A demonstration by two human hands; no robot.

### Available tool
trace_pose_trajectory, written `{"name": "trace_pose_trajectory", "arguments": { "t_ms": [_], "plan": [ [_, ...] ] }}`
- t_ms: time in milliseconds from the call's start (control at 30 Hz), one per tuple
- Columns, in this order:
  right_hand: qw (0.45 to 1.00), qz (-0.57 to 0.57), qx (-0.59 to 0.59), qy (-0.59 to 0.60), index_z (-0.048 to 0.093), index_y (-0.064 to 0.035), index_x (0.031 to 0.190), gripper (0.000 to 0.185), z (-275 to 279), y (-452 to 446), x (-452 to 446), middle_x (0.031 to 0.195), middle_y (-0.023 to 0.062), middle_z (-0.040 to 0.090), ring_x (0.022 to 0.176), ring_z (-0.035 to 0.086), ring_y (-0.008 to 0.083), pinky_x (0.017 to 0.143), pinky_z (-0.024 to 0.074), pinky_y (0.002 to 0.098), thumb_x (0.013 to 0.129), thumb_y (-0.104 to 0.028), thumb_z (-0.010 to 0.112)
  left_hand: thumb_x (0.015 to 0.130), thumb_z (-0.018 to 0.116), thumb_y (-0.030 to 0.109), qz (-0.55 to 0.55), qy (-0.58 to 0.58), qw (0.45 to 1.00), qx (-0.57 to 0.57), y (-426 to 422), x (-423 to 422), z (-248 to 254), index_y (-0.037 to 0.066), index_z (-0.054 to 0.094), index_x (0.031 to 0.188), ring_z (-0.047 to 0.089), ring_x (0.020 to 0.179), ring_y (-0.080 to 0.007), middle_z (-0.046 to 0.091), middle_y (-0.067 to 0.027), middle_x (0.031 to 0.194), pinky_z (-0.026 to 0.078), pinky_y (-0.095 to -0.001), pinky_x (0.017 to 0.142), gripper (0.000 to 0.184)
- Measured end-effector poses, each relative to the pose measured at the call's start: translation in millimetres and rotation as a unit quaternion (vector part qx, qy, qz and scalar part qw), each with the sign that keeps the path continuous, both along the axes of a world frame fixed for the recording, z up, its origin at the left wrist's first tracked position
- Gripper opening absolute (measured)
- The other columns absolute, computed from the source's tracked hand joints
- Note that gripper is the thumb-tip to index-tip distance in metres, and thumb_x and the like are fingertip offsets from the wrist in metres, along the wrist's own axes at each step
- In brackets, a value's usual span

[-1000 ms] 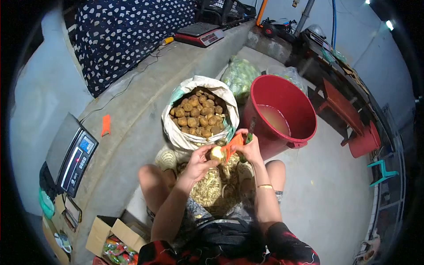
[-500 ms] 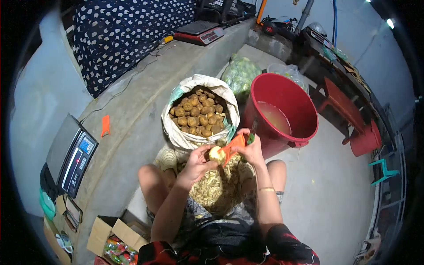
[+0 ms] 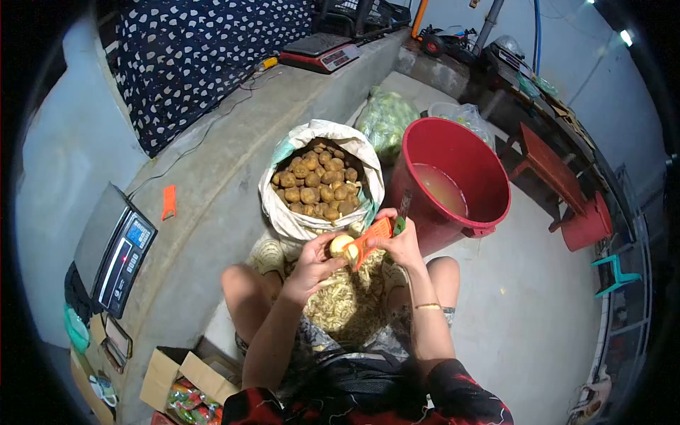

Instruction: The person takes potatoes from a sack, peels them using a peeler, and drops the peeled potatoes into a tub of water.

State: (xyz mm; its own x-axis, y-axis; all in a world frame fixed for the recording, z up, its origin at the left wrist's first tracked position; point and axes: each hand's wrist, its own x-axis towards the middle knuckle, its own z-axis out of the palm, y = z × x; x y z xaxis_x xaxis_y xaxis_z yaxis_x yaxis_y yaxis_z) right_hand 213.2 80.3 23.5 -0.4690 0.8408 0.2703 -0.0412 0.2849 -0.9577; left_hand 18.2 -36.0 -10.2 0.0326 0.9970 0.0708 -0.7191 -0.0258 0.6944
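My left hand (image 3: 312, 268) is closed round a peeled, pale yellow potato (image 3: 340, 245). In my right hand (image 3: 402, 244) is an orange peeler (image 3: 370, 239), its end against the potato's right side. A green piece (image 3: 400, 225) with a dark, blade-like strip above it also shows at the right hand's fingers; how it is held is hard to make out. Below both hands, a heap of peelings (image 3: 343, 304) lies between my legs. In front stands an open white sack (image 3: 322, 129) full of brown unpeeled potatoes (image 3: 319, 177).
Right of the sack stands a red bucket (image 3: 500, 184) with cloudy liquid inside. A plastic bag of green produce (image 3: 388, 120) sits behind. On the left ledge are a digital scale (image 3: 120, 262) and another orange peeler (image 3: 168, 202). A cardboard box (image 3: 202, 375) holds packaged items at lower left.
The potato has turned and shifted slightly left in my left hand. My right hand has tilted the peeler, and the dark strip above the green piece now shows.
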Motion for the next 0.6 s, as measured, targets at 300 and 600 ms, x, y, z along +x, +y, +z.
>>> {"name": "trace_pose_trajectory", "arguments": {
  "t_ms": [300,600],
  "plan": [
    [0.998,-0.053,-0.013,-0.042,0.059,-0.0039,0.100,0.047,-15.6,13.0,5.5,0.086,0.0008,0.063,0.078,0.058,0.0087,0.069,0.0496,0.0260,0.063,-0.005,0.088,0.081,0.066,-0.007,0.013,0.025,1.000,-0.001,-1.0,5.8,5.9,-0.005,0.045,0.130,0.060,0.105,-0.0176,0.059,-0.0116,0.119,0.049,-0.0278,0.089,0.053],
    [0.996,-0.073,-0.055,-0.001,0.058,-0.0030,0.100,0.046,-15.6,14.0,8.7,0.087,0.0008,0.063,0.079,0.057,0.0086,0.070,0.0493,0.0256,0.064,-0.005,0.087,0.080,0.065,-0.009,-0.012,-0.020,1.000,-0.019,-2.7,5.1,14.9,-0.006,0.046,0.130,0.058,0.109,-0.0167,0.057,-0.0108,0.120,0.048,-0.0287,0.094,0.053]
  ]
}}
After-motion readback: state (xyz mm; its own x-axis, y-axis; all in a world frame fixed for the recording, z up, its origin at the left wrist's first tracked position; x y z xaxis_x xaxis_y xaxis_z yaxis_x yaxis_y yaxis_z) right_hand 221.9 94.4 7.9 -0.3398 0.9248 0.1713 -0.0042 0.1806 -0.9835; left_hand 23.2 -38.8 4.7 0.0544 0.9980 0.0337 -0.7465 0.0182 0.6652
